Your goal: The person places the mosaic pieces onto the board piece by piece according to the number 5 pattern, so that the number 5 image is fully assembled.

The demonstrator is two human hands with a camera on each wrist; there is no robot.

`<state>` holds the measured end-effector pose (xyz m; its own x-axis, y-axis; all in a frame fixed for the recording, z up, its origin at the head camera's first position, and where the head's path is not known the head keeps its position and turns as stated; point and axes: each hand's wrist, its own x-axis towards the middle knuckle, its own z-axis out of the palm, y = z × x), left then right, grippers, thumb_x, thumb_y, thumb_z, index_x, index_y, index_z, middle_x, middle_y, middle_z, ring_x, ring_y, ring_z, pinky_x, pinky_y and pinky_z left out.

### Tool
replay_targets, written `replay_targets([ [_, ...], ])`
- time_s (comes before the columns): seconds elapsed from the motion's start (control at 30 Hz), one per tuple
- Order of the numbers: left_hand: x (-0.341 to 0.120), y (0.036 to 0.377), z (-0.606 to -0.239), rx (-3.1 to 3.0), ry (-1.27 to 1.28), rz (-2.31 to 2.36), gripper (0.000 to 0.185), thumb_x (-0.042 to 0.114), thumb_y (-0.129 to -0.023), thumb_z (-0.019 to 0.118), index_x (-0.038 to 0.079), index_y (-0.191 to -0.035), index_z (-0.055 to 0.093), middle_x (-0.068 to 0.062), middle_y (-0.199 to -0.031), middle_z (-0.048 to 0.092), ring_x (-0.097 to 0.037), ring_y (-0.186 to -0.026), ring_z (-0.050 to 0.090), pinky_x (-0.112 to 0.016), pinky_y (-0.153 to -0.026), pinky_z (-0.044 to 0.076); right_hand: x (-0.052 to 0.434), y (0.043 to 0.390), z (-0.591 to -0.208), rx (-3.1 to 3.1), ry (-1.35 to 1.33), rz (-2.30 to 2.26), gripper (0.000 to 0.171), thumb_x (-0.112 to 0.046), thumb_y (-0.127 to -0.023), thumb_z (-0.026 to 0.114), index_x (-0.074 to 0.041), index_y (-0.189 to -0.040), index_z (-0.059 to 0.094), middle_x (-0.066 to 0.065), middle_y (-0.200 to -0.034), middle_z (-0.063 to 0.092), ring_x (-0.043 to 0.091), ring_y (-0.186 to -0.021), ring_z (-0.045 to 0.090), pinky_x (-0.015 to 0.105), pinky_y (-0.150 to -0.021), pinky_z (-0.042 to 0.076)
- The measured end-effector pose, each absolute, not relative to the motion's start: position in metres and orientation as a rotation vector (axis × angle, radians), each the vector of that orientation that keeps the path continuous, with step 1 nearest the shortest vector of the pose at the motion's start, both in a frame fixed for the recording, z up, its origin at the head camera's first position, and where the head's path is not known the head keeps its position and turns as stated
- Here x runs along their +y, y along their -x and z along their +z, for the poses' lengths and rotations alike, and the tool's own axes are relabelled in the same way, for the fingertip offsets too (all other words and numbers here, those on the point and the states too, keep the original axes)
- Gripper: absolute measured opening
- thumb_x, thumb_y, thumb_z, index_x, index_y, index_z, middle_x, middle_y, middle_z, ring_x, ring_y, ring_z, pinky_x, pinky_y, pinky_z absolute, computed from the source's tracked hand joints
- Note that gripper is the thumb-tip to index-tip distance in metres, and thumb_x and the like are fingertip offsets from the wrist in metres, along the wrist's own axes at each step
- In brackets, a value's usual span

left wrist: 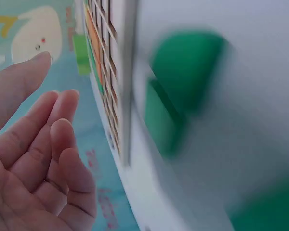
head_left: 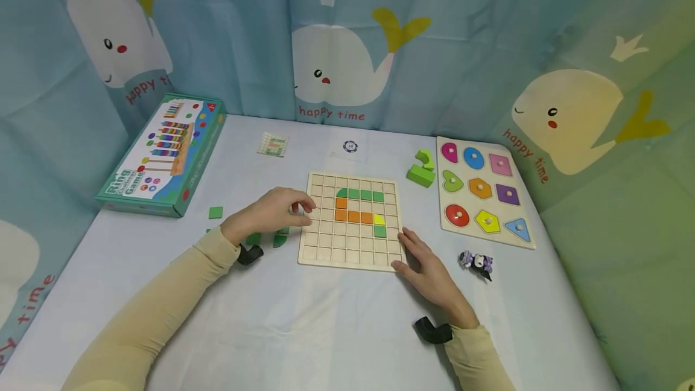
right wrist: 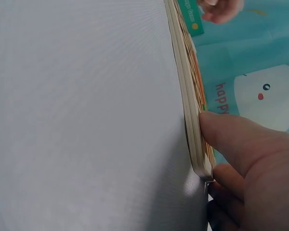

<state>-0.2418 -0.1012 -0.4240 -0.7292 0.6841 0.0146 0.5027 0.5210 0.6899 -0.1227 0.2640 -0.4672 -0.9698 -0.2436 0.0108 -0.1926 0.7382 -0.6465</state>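
Note:
A wooden grid board point(head_left: 326, 246) lies on the table, carrying green tiles point(head_left: 366, 195), orange tiles point(head_left: 353, 216) and a yellow tile point(head_left: 379, 219). Over its left edge, my left hand point(head_left: 269, 213) hovers with thumb and fingers apart; nothing shows between them in the left wrist view. Below that hand are loose green pieces point(head_left: 253, 238), some partly hidden; they look blurred point(left wrist: 188, 67) in the left wrist view. My right hand point(head_left: 431, 273) holds the board's near right corner, thumb point(right wrist: 231, 134) at the near edge and fingers along the right side.
A ring game box point(head_left: 163, 155) lies back left. Behind the board are a small pattern card point(head_left: 273, 144) and a round chip point(head_left: 350, 146). On the right are green blocks point(head_left: 420, 175), a knobbed shape puzzle point(head_left: 470, 230) and a small purple figurine point(head_left: 478, 263). A whale-print curtain point(head_left: 239, 29) hangs behind.

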Motion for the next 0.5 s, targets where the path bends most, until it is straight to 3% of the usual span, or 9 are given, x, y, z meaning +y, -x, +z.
replay_targets([
  [0.27,-0.138,0.242,-0.436,2.560,-0.925,0.974,0.027,0.020,-0.088,0.075,0.008,-0.112,0.070,0.004,-0.099,0.067,-0.013,-0.082,0.056,-0.034,-0.073,0.047,0.264,0.122,-0.468,2.869,0.362,-1.038,0.071,-0.033,-0.093,0.069,-0.003,-0.149,0.038,0.010,-0.158,0.026,0.030,-0.144,0.019,0.053,-0.110,0.022],
  [0.5,-0.150,0.241,-0.442,2.558,-0.939,0.937,0.028,0.018,-0.084,0.079,0.006,-0.109,0.071,0.001,-0.098,0.067,-0.012,-0.078,0.055,-0.033,-0.072,0.047,0.263,0.122,-0.467,2.870,0.360,-1.039,0.071,-0.032,-0.093,0.069,-0.003,-0.149,0.038,0.010,-0.158,0.026,0.030,-0.145,0.019,0.054,-0.110,0.022],
])
